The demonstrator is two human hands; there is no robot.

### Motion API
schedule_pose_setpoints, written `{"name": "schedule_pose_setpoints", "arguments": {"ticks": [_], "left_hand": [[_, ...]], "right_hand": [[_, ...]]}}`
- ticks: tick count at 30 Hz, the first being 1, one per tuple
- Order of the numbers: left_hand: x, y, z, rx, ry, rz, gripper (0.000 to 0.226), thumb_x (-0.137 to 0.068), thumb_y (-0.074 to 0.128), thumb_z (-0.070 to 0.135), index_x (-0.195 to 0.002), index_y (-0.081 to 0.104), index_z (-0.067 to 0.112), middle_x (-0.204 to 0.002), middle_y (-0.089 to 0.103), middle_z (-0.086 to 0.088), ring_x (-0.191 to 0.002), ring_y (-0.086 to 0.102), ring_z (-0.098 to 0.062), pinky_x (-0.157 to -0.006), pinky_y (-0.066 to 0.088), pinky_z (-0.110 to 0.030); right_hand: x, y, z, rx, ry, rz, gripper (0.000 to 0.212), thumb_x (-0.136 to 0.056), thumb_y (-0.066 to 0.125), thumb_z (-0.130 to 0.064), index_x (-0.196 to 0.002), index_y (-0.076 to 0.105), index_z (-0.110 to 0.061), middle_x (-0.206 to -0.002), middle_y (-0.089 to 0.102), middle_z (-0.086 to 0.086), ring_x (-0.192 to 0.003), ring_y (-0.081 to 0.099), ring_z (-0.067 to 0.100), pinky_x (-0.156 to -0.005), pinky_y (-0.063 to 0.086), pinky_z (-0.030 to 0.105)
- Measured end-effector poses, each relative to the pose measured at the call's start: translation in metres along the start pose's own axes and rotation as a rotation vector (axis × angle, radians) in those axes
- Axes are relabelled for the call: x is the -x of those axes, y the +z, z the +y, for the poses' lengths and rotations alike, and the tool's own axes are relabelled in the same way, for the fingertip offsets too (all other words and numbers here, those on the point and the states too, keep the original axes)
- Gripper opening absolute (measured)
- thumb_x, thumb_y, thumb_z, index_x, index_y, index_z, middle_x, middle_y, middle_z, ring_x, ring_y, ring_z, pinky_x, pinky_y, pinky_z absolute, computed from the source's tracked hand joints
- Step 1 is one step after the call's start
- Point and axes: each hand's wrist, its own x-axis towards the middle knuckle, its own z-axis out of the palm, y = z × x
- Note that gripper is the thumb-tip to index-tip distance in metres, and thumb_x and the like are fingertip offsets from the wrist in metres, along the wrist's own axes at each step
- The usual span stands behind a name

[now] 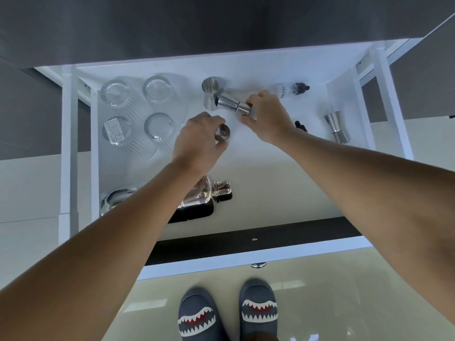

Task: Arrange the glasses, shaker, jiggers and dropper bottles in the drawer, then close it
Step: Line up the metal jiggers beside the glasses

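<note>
- Since the glasses already stand grouped at the drawer's back left, the jiggers look next to be lined up mid-drawer; the shaker lies near the front.
- Left hand curls round a jigger; right hand pinches a tilted jigger; a dropper bottle lies just beyond.

Four glasses – four jiggers – two dropper bottles – one shaker
</note>
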Motion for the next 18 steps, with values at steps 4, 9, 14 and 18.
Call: {"name": "schedule_pose_setpoints", "arguments": {"ticks": [4,9,14,18], "left_hand": [[-0.008,-0.003,-0.001,-0.013,-0.111,0.024,0.038,-0.075,0.071,0.026,-0.111,0.067,0.015,-0.104,0.067,-0.011,-0.089,0.067,-0.032,-0.081,0.056,-0.045],[-0.013,-0.005,0.001,0.064,-0.166,0.007,0.038,-0.071,0.075,0.024,-0.107,0.069,0.014,-0.099,0.07,-0.012,-0.09,0.067,-0.032,-0.082,0.056,-0.044],[-0.012,-0.005,0.002,0.115,-0.191,0.005,0.037,-0.07,0.073,0.023,-0.107,0.069,0.016,-0.095,0.071,-0.011,-0.09,0.067,-0.031,-0.083,0.056,-0.044],[-0.012,-0.005,0.001,0.109,-0.175,0.007,0.038,-0.071,0.072,0.023,-0.108,0.069,0.016,-0.097,0.071,-0.012,-0.092,0.067,-0.031,-0.085,0.055,-0.044]], "right_hand": [[0.0,-0.007,-0.006,-0.183,0.002,0.121,0.029,-0.084,0.065,-0.025,-0.106,0.061,-0.006,-0.098,0.067,0.012,-0.089,0.062,0.029,-0.079,0.052,0.037],[-0.007,-0.021,-0.015,-0.171,-0.099,0.215,0.026,-0.083,0.067,-0.024,-0.103,0.063,-0.009,-0.098,0.064,0.011,-0.079,0.062,0.022,-0.075,0.056,0.033],[-0.017,-0.017,-0.023,-0.109,-0.116,0.179,0.025,-0.083,0.066,-0.021,-0.101,0.06,-0.006,-0.099,0.061,0.014,-0.079,0.053,0.021,-0.072,0.051,0.034],[-0.022,-0.015,-0.028,-0.108,-0.104,0.178,0.023,-0.083,0.062,-0.014,-0.104,0.059,-0.003,-0.104,0.061,0.016,-0.087,0.057,0.026,-0.075,0.052,0.035]]}}
